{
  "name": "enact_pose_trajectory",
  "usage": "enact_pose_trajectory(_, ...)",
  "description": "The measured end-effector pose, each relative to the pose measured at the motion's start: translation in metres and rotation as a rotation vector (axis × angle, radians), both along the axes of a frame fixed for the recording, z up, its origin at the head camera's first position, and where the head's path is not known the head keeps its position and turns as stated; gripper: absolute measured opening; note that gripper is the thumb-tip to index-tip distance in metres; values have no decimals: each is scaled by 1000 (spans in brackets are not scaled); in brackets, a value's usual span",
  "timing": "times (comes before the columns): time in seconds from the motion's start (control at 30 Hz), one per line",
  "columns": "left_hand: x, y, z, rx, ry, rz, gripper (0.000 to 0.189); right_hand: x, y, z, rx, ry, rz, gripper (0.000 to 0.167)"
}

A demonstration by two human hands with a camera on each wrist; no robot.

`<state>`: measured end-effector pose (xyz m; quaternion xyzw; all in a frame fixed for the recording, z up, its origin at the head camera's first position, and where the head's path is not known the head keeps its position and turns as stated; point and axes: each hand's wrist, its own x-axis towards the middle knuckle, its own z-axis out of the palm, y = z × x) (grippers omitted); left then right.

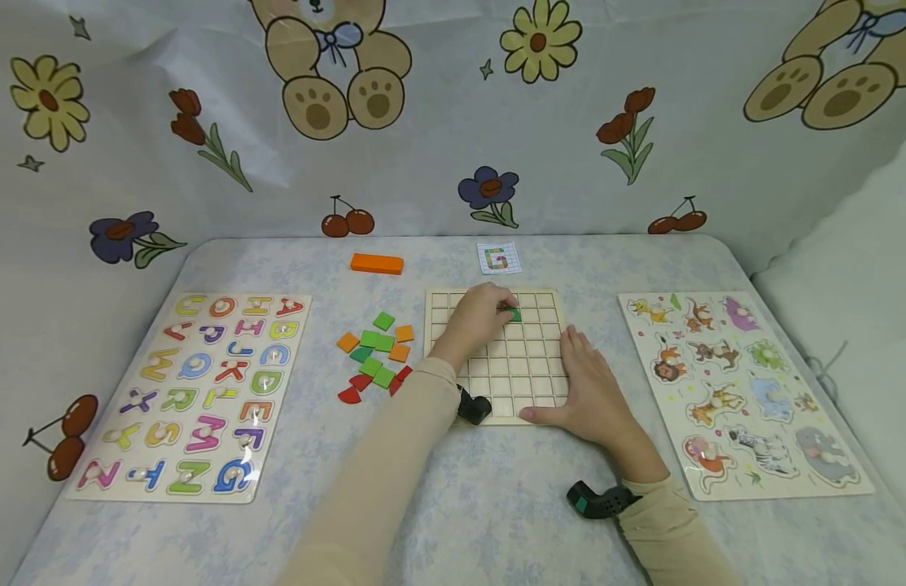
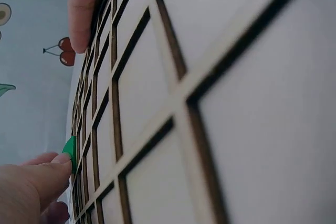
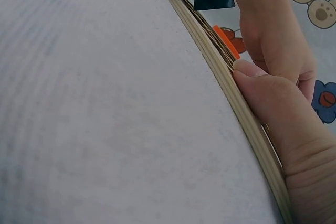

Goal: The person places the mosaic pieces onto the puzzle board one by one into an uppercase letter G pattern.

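We see the left hand [image 1: 478, 324] over the grid board [image 1: 500, 366], grip narrow, thumb and finger pinching a green piece [image 1: 515, 315] near the board's far edge. Right hand [image 1: 592, 391]: grip spread wide, thumb at the near edge, fingers along the right side. Left of the board we log loose coloured tiles [image 1: 383, 343] on the worktop [image 1: 496, 505]; beyond it, a small card [image 1: 499, 259].
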<state>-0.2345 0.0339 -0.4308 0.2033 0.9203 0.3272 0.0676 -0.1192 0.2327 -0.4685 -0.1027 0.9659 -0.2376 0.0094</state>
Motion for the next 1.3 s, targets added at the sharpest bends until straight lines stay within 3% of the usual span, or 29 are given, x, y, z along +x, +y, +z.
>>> enact_pose_trajectory(0.4,6,-4,-1,-27,-19,7,22,0,-1,0,-2,5,-3,142)
enact_pose_trajectory(0.63,11,-4,1,-165,53,-27,32,0,-1,0,1,3,-8,142)
enact_pose_trajectory(0.73,17,-9,6,-184,85,-38,38,0,-2,0,0,0,-5,143)
enact_pose_trajectory(0.87,29,-30,19,-159,88,-26,40,0,-2,0,-1,-2,-4,144)
enact_pose_trajectory(1.03,41,-72,33,-146,61,75,38,-1,-3,2,-1,-7,-2,144)
enact_pose_trajectory(1.17,46,-107,32,-173,31,161,34,0,-2,3,-2,-19,-2,143)
enact_pose_trajectory(1.3,48,-134,22,-239,-7,223,32,0,-2,2,-3,-16,2,144)
